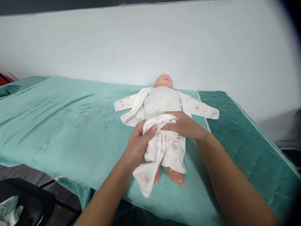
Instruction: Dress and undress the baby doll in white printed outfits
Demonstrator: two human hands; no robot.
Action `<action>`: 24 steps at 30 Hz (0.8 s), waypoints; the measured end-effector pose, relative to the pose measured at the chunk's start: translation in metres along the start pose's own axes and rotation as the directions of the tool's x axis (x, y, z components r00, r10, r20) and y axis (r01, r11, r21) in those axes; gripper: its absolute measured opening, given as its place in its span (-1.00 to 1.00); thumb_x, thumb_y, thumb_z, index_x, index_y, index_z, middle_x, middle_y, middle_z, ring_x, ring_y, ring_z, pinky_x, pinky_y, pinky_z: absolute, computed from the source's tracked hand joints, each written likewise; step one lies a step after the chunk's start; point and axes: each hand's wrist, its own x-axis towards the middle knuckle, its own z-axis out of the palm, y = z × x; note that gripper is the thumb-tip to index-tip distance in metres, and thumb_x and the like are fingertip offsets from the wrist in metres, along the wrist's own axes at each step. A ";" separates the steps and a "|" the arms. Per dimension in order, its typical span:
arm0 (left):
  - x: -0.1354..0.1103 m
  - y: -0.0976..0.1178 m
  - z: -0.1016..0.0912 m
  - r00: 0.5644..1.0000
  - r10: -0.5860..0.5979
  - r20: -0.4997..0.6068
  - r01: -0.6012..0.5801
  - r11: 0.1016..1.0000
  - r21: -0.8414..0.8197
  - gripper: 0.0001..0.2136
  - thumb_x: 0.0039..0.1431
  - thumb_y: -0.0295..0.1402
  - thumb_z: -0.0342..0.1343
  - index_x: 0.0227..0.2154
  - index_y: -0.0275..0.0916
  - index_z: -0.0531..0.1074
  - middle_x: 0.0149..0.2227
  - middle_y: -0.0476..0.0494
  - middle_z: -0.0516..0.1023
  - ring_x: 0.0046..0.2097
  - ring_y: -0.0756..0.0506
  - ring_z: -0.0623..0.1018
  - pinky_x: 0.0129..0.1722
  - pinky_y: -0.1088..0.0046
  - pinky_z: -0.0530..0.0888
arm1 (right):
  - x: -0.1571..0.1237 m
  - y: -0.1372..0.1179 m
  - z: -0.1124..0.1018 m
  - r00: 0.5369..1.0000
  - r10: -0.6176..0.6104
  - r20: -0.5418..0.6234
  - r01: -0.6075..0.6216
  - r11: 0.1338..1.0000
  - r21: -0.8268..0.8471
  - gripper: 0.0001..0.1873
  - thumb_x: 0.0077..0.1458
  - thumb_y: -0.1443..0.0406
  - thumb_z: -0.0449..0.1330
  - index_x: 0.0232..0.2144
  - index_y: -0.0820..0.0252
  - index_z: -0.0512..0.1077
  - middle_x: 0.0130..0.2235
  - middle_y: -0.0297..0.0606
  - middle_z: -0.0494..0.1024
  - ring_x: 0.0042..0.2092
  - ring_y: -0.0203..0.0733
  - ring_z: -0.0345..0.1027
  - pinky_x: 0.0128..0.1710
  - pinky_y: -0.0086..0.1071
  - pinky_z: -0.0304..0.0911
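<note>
A baby doll (163, 81) lies on its back, head toward the wall and bare feet toward me. A white printed baby jacket (204, 110) is on its arms, with the front spread apart over a pale torso (162, 100). White baby pants (172, 147) with small animal prints cover its legs. My left hand (138, 141) is closed on the bunched waist of the pants, thumb on top. At the other side of the waist, my right hand (182, 125) grips the same cloth, its fingertips partly hidden in the folds. One pant leg flares loosely at the left.
A teal cloth (70, 122) covers the table, and a darker quilted pad (244, 135) lies at the right. Behind stands a white wall (141, 44). A black chair (30, 197) with folded fabric (10, 210) on it is at the lower left.
</note>
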 end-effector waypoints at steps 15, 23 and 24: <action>-0.099 0.002 0.041 0.864 -0.348 -0.363 0.235 0.918 -0.321 -0.66 -0.04 -0.18 0.37 -0.24 -0.24 0.50 -0.29 -0.15 0.60 -0.29 -0.12 0.58 -0.37 0.45 0.46 | 0.003 0.005 -0.001 0.970 -0.060 0.235 0.148 0.914 -0.377 -0.76 -0.14 0.17 0.38 -0.39 0.14 0.55 -0.31 -0.36 0.60 -0.24 -0.16 0.44 -0.25 -0.38 0.22; -0.125 -0.033 0.041 0.777 -0.408 -0.480 0.216 0.888 -0.405 -0.62 -0.14 -0.15 0.42 -0.25 -0.21 0.54 -0.27 -0.19 0.63 -0.32 -0.13 0.60 -0.45 0.47 0.45 | -0.003 0.003 0.003 0.954 -0.034 0.298 0.199 0.815 -0.544 -0.83 -0.12 0.16 0.36 -0.43 0.09 0.56 -0.33 -0.34 0.61 -0.29 -0.15 0.43 -0.32 -0.37 0.18; -0.128 -0.037 0.040 0.771 -0.398 -0.498 0.201 0.893 -0.403 -0.61 -0.15 -0.15 0.42 -0.25 -0.21 0.54 -0.24 -0.21 0.64 -0.29 -0.15 0.61 -0.42 0.45 0.47 | -0.004 0.003 0.004 0.957 -0.027 0.288 0.192 0.805 -0.561 -0.82 -0.14 0.15 0.37 -0.44 0.08 0.57 -0.35 -0.34 0.61 -0.30 -0.15 0.43 -0.33 -0.36 0.17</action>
